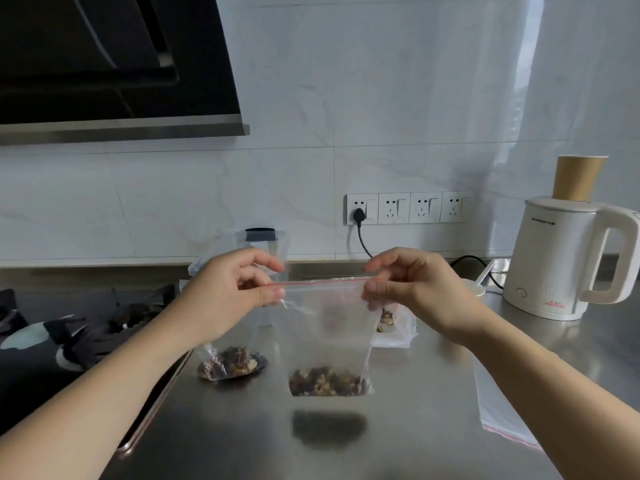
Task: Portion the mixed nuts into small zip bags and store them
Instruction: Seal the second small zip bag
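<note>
A small zip bag (pixel 327 337) with mixed nuts (pixel 327 382) at its bottom hangs above the steel surface (pixel 398 427), its red-lined top pinched at either corner by the left hand (pixel 228 289) and right hand (pixel 412 285).

Tabletop (pixel 398 427) brushed metal, semi-glossy. Zip bag (pixel 329 327) thin clear plastic, shiny. Kettle (pixel 561 261) smooth white plastic. Wall tiles (pixel 346 98) glossy.

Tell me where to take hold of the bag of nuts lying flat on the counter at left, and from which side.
Grip the bag of nuts by its empty clear upper part, above the nut pile, coming from above. The nuts bulge at the near end, while the film behind lies loose and thin, so fingers can pinch it. Both the left hand and right hand are busy pinching the hanging zip bag.
</note>
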